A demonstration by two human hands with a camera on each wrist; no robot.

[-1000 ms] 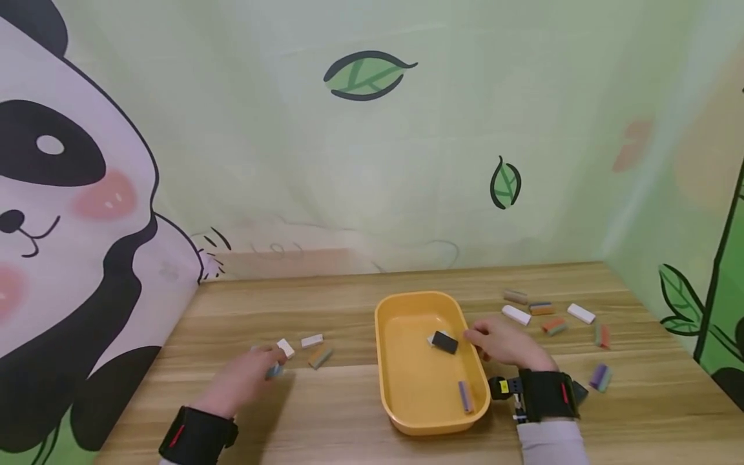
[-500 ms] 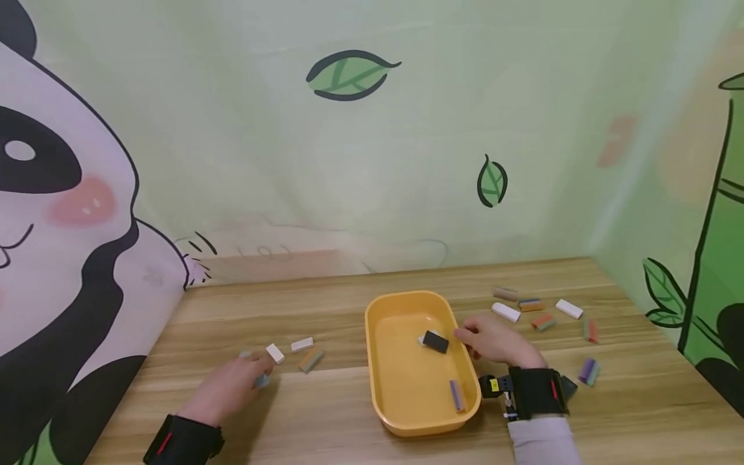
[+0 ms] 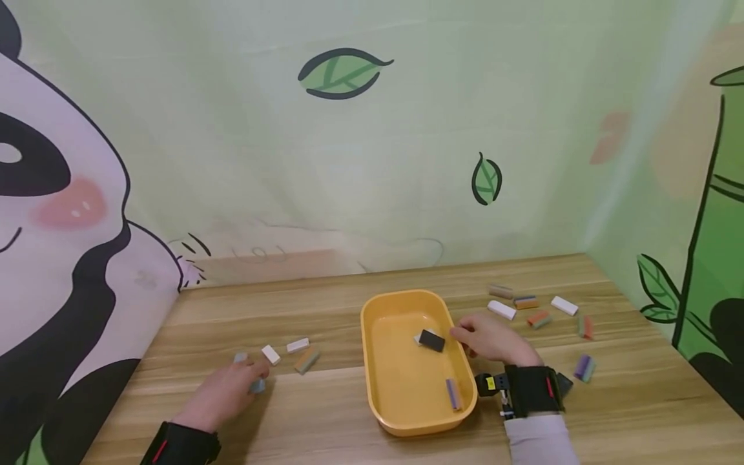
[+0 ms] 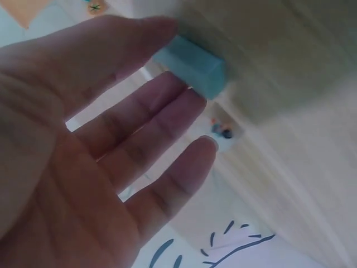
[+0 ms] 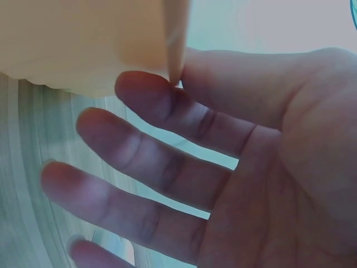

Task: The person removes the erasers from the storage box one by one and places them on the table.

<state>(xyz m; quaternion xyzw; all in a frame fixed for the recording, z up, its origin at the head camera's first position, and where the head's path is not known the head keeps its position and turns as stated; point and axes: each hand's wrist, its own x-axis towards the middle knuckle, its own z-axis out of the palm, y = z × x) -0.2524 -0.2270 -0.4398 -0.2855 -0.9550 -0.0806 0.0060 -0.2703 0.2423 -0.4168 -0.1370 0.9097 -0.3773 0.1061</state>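
On the left of the table, my left hand (image 3: 228, 392) pinches a light blue eraser (image 4: 198, 66) between thumb and fingertips, low over the wood. A second pale blue eraser (image 3: 240, 357) lies just beyond those fingers. My right hand (image 3: 495, 338) holds the right rim of a yellow tray (image 3: 372, 374), its thumb and index finger on the wall in the right wrist view. Inside the tray are a black eraser (image 3: 431, 340) partly covering a white one, and a purple-and-orange eraser (image 3: 453, 394).
Close to the left hand lie two white erasers (image 3: 298, 345) and an orange-and-grey one (image 3: 307, 360). Several more erasers (image 3: 539, 319) are scattered right of the tray. A dark one (image 3: 564, 384) is partly hidden by the right wrist. A printed curtain (image 3: 407, 142) rises behind the table.
The head view has turned a little to the right, shifting everything leftward. The left hand has drawn slightly back from the white erasers. The right hand stays on the tray rim.
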